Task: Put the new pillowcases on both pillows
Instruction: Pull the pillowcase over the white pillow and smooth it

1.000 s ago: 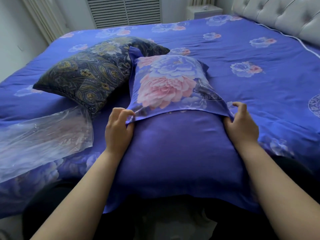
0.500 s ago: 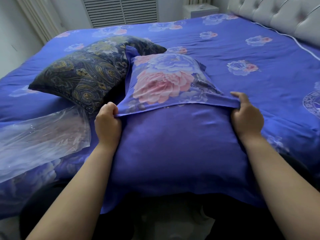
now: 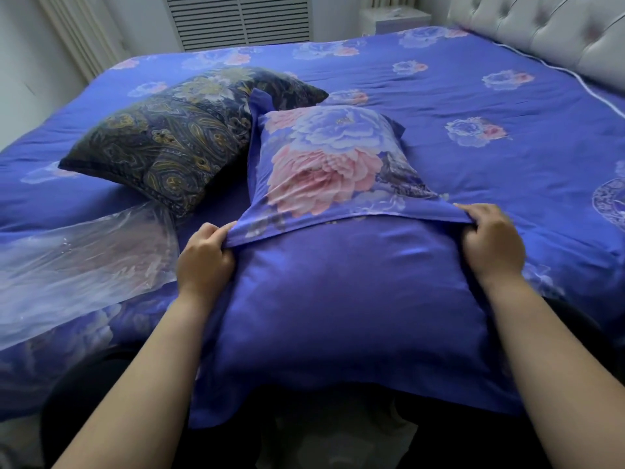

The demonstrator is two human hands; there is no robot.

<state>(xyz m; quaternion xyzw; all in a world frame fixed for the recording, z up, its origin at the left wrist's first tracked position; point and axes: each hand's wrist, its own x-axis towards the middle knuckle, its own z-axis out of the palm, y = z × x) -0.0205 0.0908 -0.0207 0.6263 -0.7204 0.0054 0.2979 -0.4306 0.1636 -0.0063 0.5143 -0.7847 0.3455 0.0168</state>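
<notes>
A pillow lies lengthwise in front of me on the bed, inside a blue pillowcase (image 3: 341, 306) with a pink and blue peony print on its far half. Across the middle runs the case's flap edge. My left hand (image 3: 204, 262) grips the flap's left corner. My right hand (image 3: 490, 242) grips its right corner, fingers curled over the cloth. The flap is stretched taut between both hands. A second pillow (image 3: 176, 140) in a dark paisley case lies to the far left, partly under the first one.
A clear plastic bag (image 3: 74, 265) lies flat on the bed at the left. The blue floral bedspread (image 3: 473, 96) covers the bed. A tufted grey headboard (image 3: 558, 35) stands at the right, and a white nightstand (image 3: 394, 18) at the back.
Both hands have spread apart and taken hold of the flap's corners, pulling the edge straight and taut. The view has dropped slightly toward the pillow.
</notes>
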